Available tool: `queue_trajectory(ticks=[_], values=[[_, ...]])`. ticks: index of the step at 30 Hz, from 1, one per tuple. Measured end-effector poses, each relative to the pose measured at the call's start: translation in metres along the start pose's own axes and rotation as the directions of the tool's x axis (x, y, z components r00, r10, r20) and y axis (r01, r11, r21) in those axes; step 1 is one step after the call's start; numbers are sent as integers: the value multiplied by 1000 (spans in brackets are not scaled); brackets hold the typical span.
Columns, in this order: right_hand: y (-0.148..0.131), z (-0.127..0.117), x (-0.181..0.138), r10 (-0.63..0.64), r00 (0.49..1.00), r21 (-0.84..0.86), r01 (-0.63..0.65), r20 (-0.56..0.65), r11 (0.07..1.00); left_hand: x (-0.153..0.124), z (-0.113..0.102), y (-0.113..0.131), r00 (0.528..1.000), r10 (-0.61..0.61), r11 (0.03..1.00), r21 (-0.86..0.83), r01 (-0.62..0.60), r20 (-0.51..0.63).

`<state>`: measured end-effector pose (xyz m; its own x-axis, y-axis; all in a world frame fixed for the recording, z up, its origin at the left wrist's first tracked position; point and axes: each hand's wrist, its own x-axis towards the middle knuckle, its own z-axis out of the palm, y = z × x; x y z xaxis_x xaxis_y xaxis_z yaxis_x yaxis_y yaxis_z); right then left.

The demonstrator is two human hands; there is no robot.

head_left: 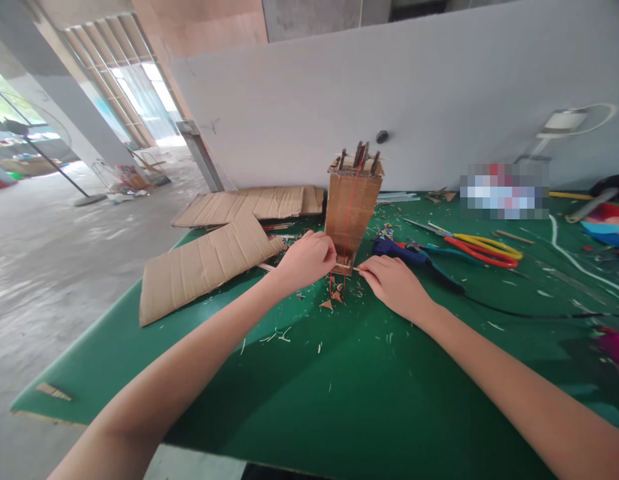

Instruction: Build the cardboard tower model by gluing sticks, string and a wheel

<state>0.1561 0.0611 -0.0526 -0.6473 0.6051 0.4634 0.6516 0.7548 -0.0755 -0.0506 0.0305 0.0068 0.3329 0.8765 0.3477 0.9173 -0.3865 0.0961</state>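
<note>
A tall cardboard box tower (350, 210) stands upright on the green table, with dark sticks poking out of its top and a red string (353, 200) running down its front. Across the tower's open base lies a thin wooden stick (357, 269). My right hand (397, 287) pinches the stick's right end. On the other side, my left hand (309, 257) is closed around its left end beside the tower; the fingertips are partly hidden. Below the base, the string hangs in a loop among cardboard scraps (327, 305).
Cardboard sheets (204, 270) lie at the left. Right of the tower are a blue glue gun (414, 260) with a black cord, red-and-yellow-handled scissors (484, 250) and a white cable (579, 263). Shavings dot the green table (299, 400). A white wall panel (389, 87) rises behind.
</note>
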Motion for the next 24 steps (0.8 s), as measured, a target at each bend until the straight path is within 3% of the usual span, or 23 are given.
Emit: queue_trajectory(ticks=[14, 24], values=[[2, 4, -1, -2, 1000, -50, 2, 17, 999, -2, -3, -3, 994, 27, 996, -87, -18, 102], [2, 4, -1, -8, 999, -55, 10, 35, 998, -7, -3, -2, 993, 37, 998, -47, -31, 116]])
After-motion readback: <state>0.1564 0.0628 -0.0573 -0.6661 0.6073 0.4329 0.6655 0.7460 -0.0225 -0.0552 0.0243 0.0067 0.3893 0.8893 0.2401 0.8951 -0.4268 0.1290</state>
